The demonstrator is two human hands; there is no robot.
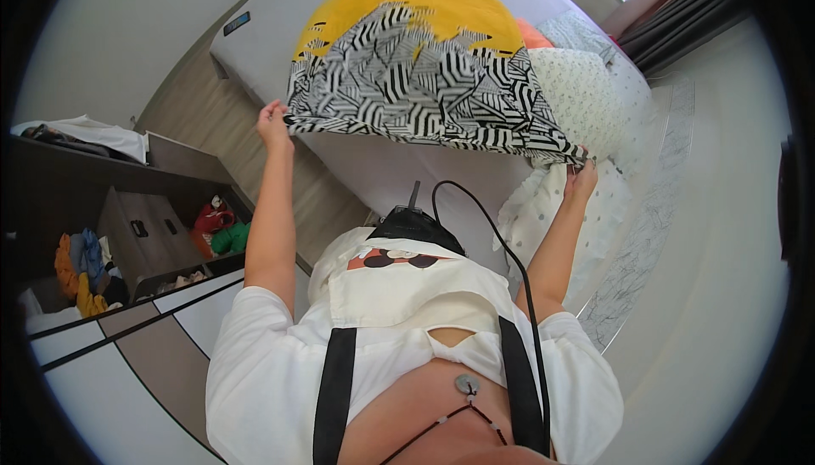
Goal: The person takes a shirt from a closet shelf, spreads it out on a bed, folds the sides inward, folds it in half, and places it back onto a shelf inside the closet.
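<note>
A wide piece of fabric, yellow at its far end and patterned in black, white and grey nearer me, is a patterned cloth (407,83) spread over the bed. My left hand (273,124) pinches its near left corner. At the near right corner, my right hand (581,179) grips the edge, fingers closed. Between the two hands the near edge is pulled taut and slightly gathered, raised in front of me. Its far part looks blurred at the rim. Whether it is a garment or a sheet I cannot tell.
Beneath the cloth is a pale bed (255,49) with a phone-like dark object (237,23) at its far left. White patterned bedding (577,96) lies on the right. An open dark wardrobe (127,202) with clothes stands at left. A black cable (501,240) runs down my front.
</note>
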